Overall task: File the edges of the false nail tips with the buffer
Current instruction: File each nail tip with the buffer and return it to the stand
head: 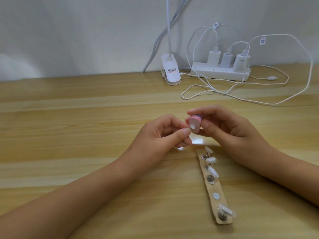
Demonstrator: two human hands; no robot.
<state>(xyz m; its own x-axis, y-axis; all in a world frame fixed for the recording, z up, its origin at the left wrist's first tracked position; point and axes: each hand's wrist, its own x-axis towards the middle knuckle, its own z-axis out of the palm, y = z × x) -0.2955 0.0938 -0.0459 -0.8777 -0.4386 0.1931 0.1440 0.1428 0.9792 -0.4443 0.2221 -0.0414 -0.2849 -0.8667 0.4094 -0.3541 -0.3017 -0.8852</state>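
- Pale wood counter [69, 118] ran out to a white wall, with a lamp clip [170, 70], a power strip [221, 74] and loose white cables [259, 99] well beyond both grips
- With thumb and forefinger the left hand [162, 135] pinched a single false nail tip [193, 126], its grip clamped on the tip's lower end
- On the other side the right hand [229, 130] held the buffer [196, 120], a small pink block with a purple band, its grip clamped with thumb below and fingers over the top
- That tip lay against the buffer's pale face, right between the two grips and raised off the counter; the two touched, so filing of this tip seemed to be under way
- Just below the right grip a tan holder strip [212, 188] lay flat on the counter, running away from the grips toward the person
- Four mounted tips sat on it: three close under the right grip [211, 159], one at the end farthest from it [226, 211]
- A bare stud [210, 178] and a bare white disc [215, 195] stood between them; one was probably the held tip's seat
- Whether the mounted tips had filed edges was too small to tell; by my reading one of five was in work and up to four could remain
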